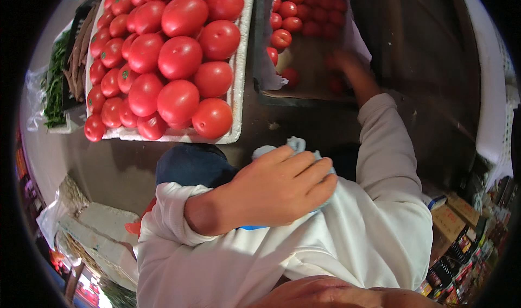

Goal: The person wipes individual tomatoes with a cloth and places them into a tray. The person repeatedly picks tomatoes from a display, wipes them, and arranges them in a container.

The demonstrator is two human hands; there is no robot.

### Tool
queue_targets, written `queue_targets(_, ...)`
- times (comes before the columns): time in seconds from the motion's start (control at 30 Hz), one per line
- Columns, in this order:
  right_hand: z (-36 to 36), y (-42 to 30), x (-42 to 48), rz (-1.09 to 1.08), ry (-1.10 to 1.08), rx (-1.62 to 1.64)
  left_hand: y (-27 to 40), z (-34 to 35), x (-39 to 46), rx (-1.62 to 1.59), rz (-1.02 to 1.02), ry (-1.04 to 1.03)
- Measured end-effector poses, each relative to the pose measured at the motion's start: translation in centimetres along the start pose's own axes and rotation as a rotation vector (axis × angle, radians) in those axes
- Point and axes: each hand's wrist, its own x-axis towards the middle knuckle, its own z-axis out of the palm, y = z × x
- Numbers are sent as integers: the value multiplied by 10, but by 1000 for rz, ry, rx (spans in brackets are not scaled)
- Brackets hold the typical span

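Observation:
My left hand (281, 185) is in front of my torso with its fingers curled over a light blue-grey cloth (297, 144). My right hand (342, 59), dim and blurred, reaches into a dark crate (309, 101) lined with pale paper; whether it grips a tomato there cannot be told. Loose tomatoes (287, 9) lie in rows along the crate's far part, and a few sit near its front edge. At the left, a white foam box (238, 116) holds a tall heap of large red tomatoes (180, 57).
Left of the foam box stand a dark crate of long brown roots (79, 51) and a box of leafy greens (59, 80). Foam boxes (110, 222) lie at the lower left. Cardboard boxes (447, 222) and packaged goods (460, 263) are at the lower right.

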Motion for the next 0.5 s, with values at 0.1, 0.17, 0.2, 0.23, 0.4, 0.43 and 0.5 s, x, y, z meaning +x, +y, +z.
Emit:
queue_targets(0.1,34,-1,21,-7,282,70,0,4,11,-57,33,73)
queue_targets(0.17,39,-4,24,86,296,48,-6,5,7,-54,27,91)
queue_targets(0.2,36,-6,20,44,294,-7,-9,7,2,-50,18,101)
queue_targets(0.23,34,-10,12,-1,290,-65,-11,7,-2,-47,4,113)
queue_targets(0.4,-68,-12,-60,-256,-133,372,-16,0,-15,78,48,256)
queue_targets(0.43,-81,-11,-71,-212,-101,608,-15,0,-16,69,70,301)
queue_targets(0.5,-103,-12,-88,-124,-33,1083,-13,-2,-20,109,78,324)
